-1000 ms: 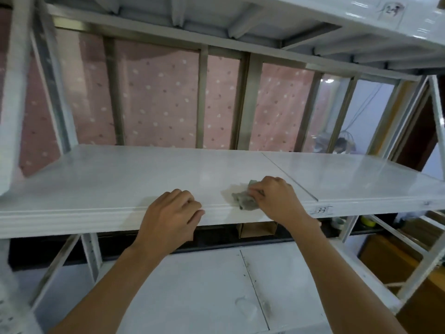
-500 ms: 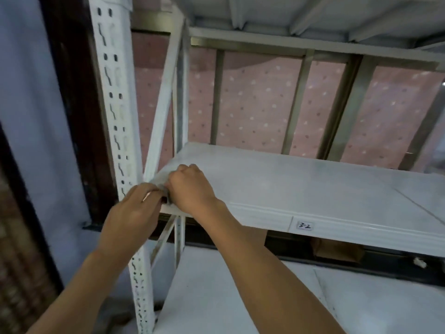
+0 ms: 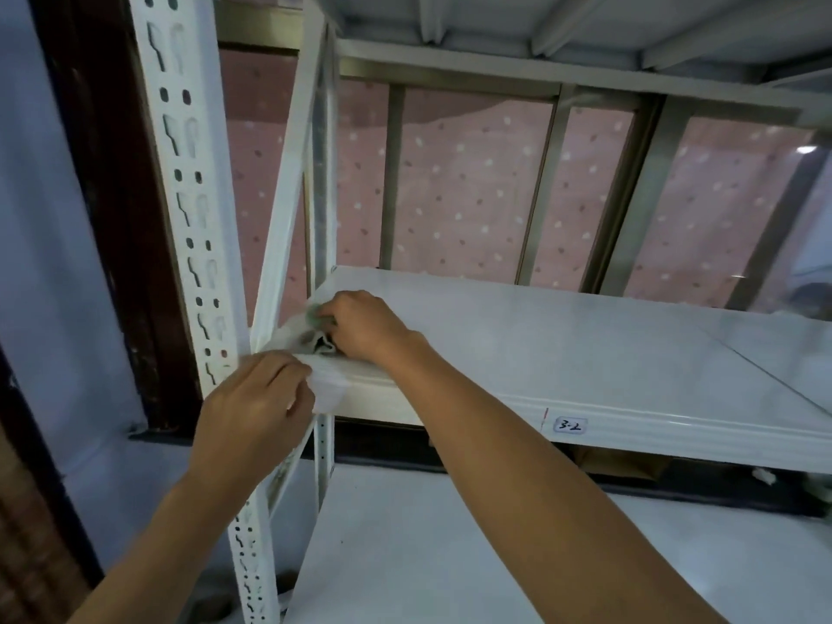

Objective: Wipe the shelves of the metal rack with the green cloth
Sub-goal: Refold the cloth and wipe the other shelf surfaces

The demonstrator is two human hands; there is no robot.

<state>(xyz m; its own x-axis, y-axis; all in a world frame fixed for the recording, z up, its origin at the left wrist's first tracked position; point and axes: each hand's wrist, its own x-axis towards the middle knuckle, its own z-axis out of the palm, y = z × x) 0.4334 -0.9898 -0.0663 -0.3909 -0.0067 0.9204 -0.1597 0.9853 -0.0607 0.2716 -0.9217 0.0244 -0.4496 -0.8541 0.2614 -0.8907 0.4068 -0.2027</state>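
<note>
The green cloth (image 3: 320, 334) is bunched into a small wad at the near left corner of the middle shelf (image 3: 562, 349) of a white metal rack, mostly covered by my right hand (image 3: 362, 326); only a pale green edge and some darker folds show beside my knuckles. My right hand lies palm down on the shelf with its fingers (image 3: 331, 313) curled tight around the cloth, pressing it against the shelf surface. My right forearm runs long and bare from the lower right of the view up across the shelf's front edge, with the wrist bent a little toward the left. My left hand (image 3: 256, 407) is just below and to the left of it, back of the hand toward me, fingers closed around the front corner of the shelf where it meets the perforated upright post (image 3: 189, 209). My left forearm rises from the bottom left. A diagonal brace (image 3: 288, 182) crosses the side of the rack behind the post. A small label reading 3-2 (image 3: 569, 426) is stuck on the shelf's front lip, to the right of my right arm. A lower shelf (image 3: 427, 556) lies beneath, and the underside of an upper shelf (image 3: 540, 20) spans the top. Behind the rack is a pink curtain with pale dots (image 3: 468, 182), seen through a metal-framed window.
</note>
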